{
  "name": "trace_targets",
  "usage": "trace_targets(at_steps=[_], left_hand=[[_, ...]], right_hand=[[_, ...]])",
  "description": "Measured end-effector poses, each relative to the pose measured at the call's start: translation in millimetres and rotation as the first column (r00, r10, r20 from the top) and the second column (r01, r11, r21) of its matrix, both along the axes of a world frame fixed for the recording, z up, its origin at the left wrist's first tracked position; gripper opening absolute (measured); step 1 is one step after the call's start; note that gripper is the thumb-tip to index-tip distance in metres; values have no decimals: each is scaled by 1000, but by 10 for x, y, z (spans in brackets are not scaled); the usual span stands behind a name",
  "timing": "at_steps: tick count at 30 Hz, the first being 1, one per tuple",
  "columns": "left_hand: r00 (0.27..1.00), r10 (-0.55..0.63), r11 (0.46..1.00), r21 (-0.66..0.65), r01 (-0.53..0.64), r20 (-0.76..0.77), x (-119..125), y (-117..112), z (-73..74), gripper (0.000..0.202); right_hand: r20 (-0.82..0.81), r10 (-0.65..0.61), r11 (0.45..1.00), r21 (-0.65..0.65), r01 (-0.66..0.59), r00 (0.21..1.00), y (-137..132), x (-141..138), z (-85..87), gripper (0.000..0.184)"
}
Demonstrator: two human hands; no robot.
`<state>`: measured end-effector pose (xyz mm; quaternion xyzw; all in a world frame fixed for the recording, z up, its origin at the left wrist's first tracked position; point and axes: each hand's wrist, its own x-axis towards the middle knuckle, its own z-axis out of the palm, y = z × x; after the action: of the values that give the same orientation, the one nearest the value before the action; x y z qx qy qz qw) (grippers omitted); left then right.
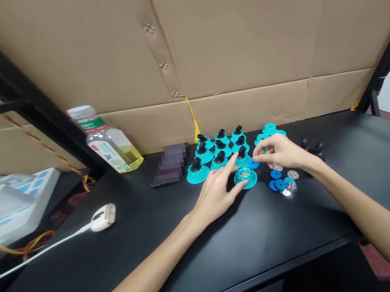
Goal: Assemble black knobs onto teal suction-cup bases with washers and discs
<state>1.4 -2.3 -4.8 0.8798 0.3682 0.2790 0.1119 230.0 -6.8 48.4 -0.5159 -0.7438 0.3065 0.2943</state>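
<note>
The left hand (216,195) rests its spread fingers on the rim of a teal suction-cup base (246,185) with a metal centre, while the right hand (280,151) brings thumb and forefinger together on a small blue disc (254,163). Just beyond stand rows of teal suction cups (204,156) with black knobs, beside loose blue and metal discs (280,184), on a black table (160,251).

The person's left forearm (129,289) and right forearm (385,234) are bare, slim and smooth, narrowing to slender wrists. The left hand (215,193) and right hand (280,151) are bare as well, narrow across the back, with long, thin fingers; any finer detail on the nails is too small to make out from here.
</note>
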Motion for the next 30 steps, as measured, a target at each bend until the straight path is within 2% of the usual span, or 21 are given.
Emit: trace_targets(at_steps=[6,14,18,23,27,30], left_hand=[[1000,4,999,-36,-4,3,9,-24,34,62],[996,-67,997,-46,70,59,21,-7,47,37],[994,-88,995,-51,91,64,22,3,34,29],[994,-92,994,-52,95,65,20,7,23,31],[995,-86,995,-39,88,60,15,7,25,30],[997,-75,997,-9,75,11,11,1,29,26]], right_hand=[[107,14,989,147,-30,994,-7,-250,-118,10],[284,-58,960,281,-25,957,15,-308,-211,9],[321,-81,957,289,-16,944,3,-322,-222,12],[350,-136,954,297,28,927,-50,-375,-188,17],[306,-172,957,278,85,936,-40,-367,-176,26],[269,-194,954,274,118,943,-5,-289,-147,23]])
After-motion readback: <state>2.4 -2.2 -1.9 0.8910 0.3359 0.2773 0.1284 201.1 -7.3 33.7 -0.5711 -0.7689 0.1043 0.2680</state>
